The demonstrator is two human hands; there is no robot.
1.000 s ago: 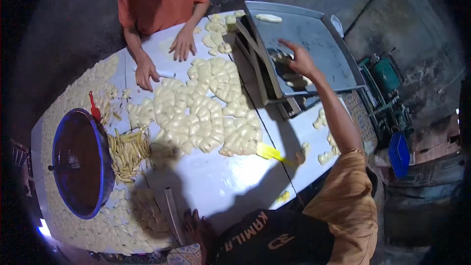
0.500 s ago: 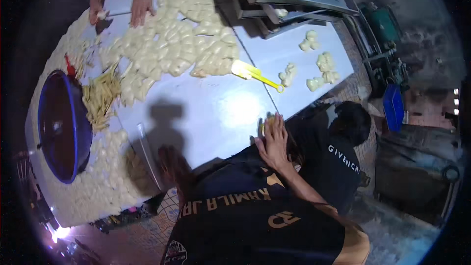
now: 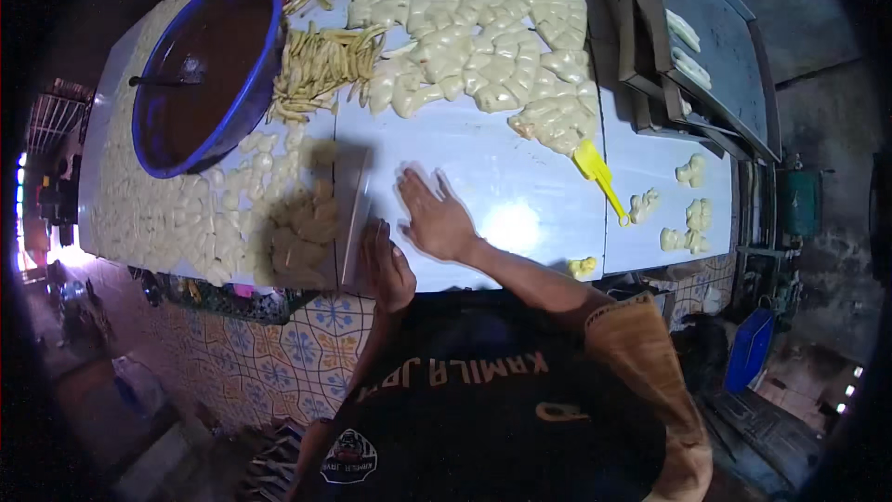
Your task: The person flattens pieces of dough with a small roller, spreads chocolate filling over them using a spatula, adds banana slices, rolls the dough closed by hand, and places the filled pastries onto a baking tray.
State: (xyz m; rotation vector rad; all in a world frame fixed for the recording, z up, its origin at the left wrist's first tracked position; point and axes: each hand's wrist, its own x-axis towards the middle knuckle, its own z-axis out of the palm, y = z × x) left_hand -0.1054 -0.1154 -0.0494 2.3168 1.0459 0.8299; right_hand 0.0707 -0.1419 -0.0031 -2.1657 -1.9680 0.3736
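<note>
My right hand (image 3: 437, 218) lies palm down on the white table (image 3: 465, 158), fingers spread and slightly blurred, holding nothing. My left hand (image 3: 390, 270) is beside a long pale straight bar (image 3: 359, 218), fingers extended upward; I cannot tell whether it touches the bar. Cut pieces of pale dough (image 3: 483, 56) spread beyond my hands, near a yellow scraper (image 3: 599, 181). A small yellow lump (image 3: 581, 267) sits near the front edge, right of my hands.
A blue-rimmed basin of brown liquid (image 3: 204, 70) stands left beside thin strips (image 3: 316, 74). Stacked metal trays (image 3: 725, 56) with dough sticks are at upper right, green machinery (image 3: 799, 214) beyond. A dark-clothed person (image 3: 701, 349) is low at the right, near a blue tray (image 3: 748, 349).
My right hand has left the metal tray, passed the table's front edge and moved left onto the middle surface. My left hand is now more visible. My view has shifted, losing most of the person opposite.
</note>
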